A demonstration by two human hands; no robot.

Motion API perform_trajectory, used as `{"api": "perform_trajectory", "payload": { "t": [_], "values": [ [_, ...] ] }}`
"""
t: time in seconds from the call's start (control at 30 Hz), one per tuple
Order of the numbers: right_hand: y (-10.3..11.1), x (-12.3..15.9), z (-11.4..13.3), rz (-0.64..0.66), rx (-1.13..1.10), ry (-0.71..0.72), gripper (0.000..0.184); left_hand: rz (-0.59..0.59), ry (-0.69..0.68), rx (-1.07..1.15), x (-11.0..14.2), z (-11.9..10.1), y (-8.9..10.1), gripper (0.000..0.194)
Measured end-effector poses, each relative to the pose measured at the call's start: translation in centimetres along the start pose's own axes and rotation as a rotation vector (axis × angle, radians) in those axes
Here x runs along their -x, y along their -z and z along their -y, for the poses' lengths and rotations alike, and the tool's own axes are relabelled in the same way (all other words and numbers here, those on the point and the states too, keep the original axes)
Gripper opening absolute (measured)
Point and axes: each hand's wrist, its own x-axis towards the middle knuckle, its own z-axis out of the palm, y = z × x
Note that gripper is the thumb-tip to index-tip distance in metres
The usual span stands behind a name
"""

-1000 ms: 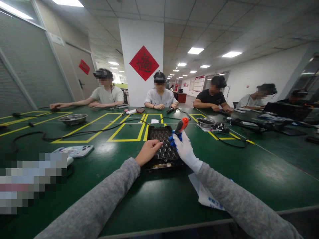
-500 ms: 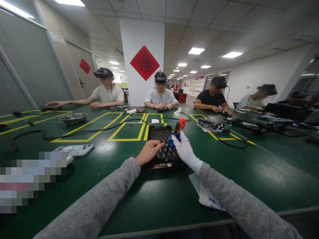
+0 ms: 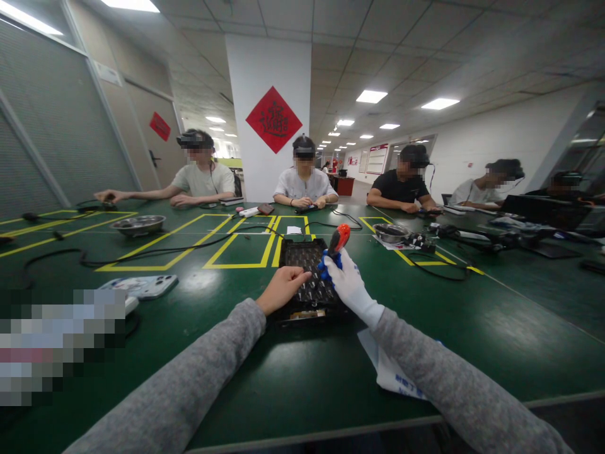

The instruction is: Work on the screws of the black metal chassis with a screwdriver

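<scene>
Centrally on the green table [image 3: 472, 328], just beyond the person's forearms, lies a black rectangular device with a gridded upper face [image 3: 307, 277]. The left hand [image 3: 282, 288], bare, rests on the near left part of this black device with fingers curled loosely on its surface; it grips nothing that can be made out. The right hand [image 3: 348, 282], in a white glove with blue fingertips, is clamped round a screwdriver with an orange-red and black handle [image 3: 336, 241]. The handle stands above the fist, tilted slightly to the right, over the right side of the device; the tip is hidden, so contact with the device cannot be determined. The two hands are near each other but not touching. A white printed paper sheet [image 3: 392, 372] lies on the table under the right forearm. A white flat handheld unit [image 3: 142, 285] lies well to the left. Two shallow metal bowls rest farther out, one at the left [image 3: 139, 224] and one right of centre [image 3: 390, 232]. Black cables [image 3: 142, 253] run across the yellow floor-tape rectangles. Several other people sit along the far edge of the table.
</scene>
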Motion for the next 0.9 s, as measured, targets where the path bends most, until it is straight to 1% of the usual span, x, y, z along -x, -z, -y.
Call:
{"api": "perform_trajectory", "payload": {
  "t": [0.1, 0.2, 0.27, 0.37, 0.4, 0.5, 0.57, 0.73, 0.9],
  "values": [
    [-0.01, 0.07, -0.05, -0.031, 0.000, 0.011, 0.025, -0.003, 0.003, -0.014, 0.02, 0.05, 0.04, 0.045],
    [-0.02, 0.09, -0.18, -0.084, 0.026, 0.018, 0.027, -0.030, -0.023, -0.033, -0.01, 0.07, 0.09, 0.041],
    [-0.05, 0.05, -0.27, -0.107, 0.071, 0.016, 0.029, -0.044, -0.044, -0.041, -0.04, 0.04, 0.09, 0.034],
    [-0.12, -0.07, -0.34, -0.117, 0.118, -0.009, 0.033, -0.015, -0.055, -0.047, -0.04, 0.01, 0.01, 0.021],
    [-0.15, -0.09, -0.33, -0.121, 0.118, -0.021, 0.034, -0.005, -0.061, -0.055, -0.04, 0.03, -0.03, 0.020],
    [-0.22, -0.05, -0.07, -0.140, 0.085, -0.038, 0.038, 0.001, -0.087, -0.098, -0.03, 0.20, -0.16, 0.031],
    [-0.23, 0.06, 0.24, -0.158, 0.065, -0.033, 0.040, 0.013, -0.092, -0.116, -0.04, 0.36, -0.23, 0.034],
    [-0.28, 0.20, 0.63, -0.197, 0.021, -0.025, 0.043, 0.048, -0.057, -0.093, -0.08, 0.62, -0.38, 0.025],
    [-0.37, 0.05, 0.42, -0.217, -0.032, -0.031, 0.045, 0.047, -0.040, -0.087, -0.13, 0.70, -0.42, 0.024]
  ]
}}
